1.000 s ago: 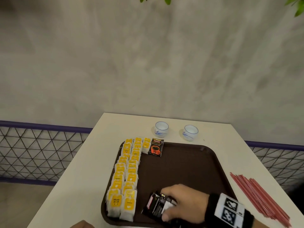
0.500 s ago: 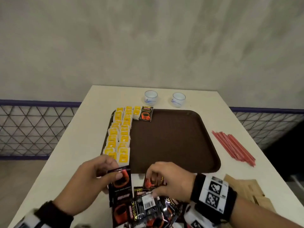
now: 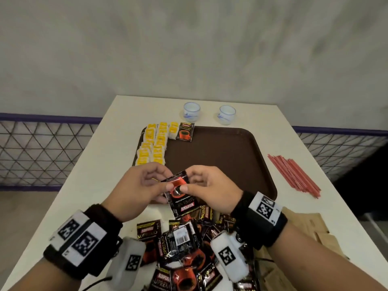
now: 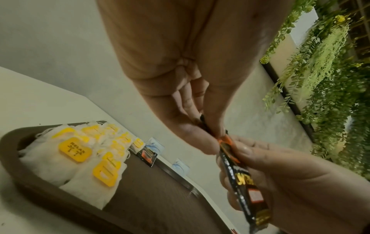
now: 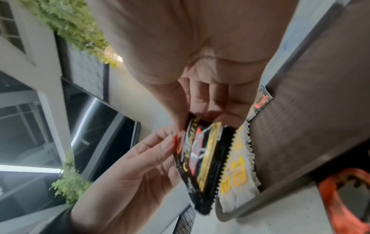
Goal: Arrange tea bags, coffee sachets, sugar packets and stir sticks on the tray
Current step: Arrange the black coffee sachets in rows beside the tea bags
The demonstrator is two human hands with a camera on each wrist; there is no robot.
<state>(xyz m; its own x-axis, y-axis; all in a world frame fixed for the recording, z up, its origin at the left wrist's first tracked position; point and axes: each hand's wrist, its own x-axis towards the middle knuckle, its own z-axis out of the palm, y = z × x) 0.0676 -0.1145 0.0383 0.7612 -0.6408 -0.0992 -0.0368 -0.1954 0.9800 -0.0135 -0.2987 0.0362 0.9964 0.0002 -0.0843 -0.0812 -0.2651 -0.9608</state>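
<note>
Since half a second ago both hands have lifted from the sachet pile and met over the tray's near edge, at the centre of the head view. The left hand (image 3: 138,185) and right hand (image 3: 212,185) each pinch, thumb against fingers, the top of one black foil coffee sachet with an orange cup print (image 3: 180,196), which hangs between them above the table. Below it, at the lower centre, lies a loose heap of matching black sachets (image 3: 184,248). The dark brown plastic tray (image 3: 220,160) carries two rows of white tea bags with yellow tags (image 3: 153,148) along its left side and a single sachet (image 3: 185,132) at its upper left. A bundle of red stir sticks (image 3: 294,175) lies right of the tray, apart from it.
</note>
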